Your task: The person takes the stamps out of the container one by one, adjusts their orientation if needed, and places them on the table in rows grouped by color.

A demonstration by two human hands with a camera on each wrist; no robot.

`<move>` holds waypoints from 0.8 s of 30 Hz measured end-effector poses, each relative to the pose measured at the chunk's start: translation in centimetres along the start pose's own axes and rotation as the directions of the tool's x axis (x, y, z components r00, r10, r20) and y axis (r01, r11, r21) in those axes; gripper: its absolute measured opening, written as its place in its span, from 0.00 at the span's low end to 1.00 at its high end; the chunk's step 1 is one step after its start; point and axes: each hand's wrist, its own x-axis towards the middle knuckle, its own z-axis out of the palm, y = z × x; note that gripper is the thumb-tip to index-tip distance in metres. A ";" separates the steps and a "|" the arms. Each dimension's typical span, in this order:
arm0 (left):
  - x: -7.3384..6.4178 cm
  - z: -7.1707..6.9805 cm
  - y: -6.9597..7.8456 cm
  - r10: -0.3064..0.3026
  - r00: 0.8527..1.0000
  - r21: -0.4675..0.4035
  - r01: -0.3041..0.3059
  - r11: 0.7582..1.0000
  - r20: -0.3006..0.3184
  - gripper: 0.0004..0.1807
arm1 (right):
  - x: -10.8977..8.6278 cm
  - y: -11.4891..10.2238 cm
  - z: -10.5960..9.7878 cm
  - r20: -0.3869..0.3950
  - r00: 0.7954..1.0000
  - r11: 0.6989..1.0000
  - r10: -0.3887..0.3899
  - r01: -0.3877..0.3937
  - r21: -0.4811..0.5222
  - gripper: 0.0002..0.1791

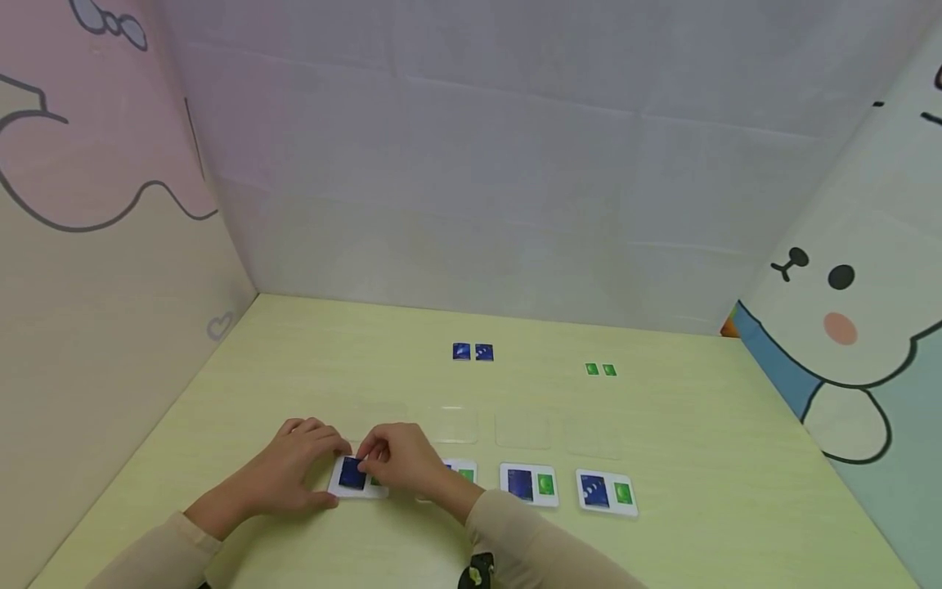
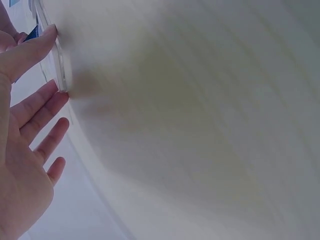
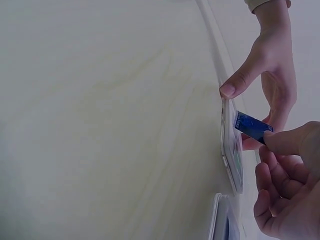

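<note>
My left hand grips a flat white case by its edges, thumb on the near side and fingertips on the far side. Over the case's left part, my right hand pinches a small dark-blue picture square between thumb and finger. In the right wrist view this square is tilted, with one edge close to or touching the case; contact cannot be told. A green square on the case's right part is mostly covered by my right hand.
Right of my hands lie more white cases, each with blue and green squares; my right wrist partly covers one. Faint clear rectangular pieces lie behind them. Farther back are two blue squares and two green ones. Walls enclose the table.
</note>
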 end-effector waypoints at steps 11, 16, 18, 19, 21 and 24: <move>0.0 0.2 -0.1 -0.018 1.000 0.002 0.018 1.000 0.011 0.27 | 0.1 -0.1 0.1 -0.018 1.000 0.985 -0.009 0.006 -0.172 0.02; 0.0 0.1 -0.1 -0.018 1.000 -0.003 0.018 1.000 0.013 0.27 | 0.2 -0.2 0.2 -0.024 0.999 0.972 -0.026 0.020 -0.233 0.02; 0.0 0.1 0.0 -0.017 1.000 -0.005 0.017 1.000 0.014 0.27 | 0.2 -0.3 0.2 -0.022 0.999 0.968 -0.034 0.027 -0.249 0.02; 0.1 0.1 0.0 -0.017 1.000 -0.005 0.017 1.000 0.015 0.27 | 0.2 -0.3 0.2 -0.020 0.999 0.966 -0.042 0.035 -0.258 0.02; 0.1 0.1 0.0 -0.020 1.000 -0.005 0.020 1.000 0.020 0.27 | 0.2 -0.3 0.1 -0.018 0.998 0.957 -0.060 0.053 -0.286 0.02; 0.1 -0.1 0.0 -0.027 0.999 -0.005 0.027 1.000 0.030 0.27 | 0.2 -0.3 0.1 -0.018 0.994 0.932 -0.104 0.091 -0.351 0.02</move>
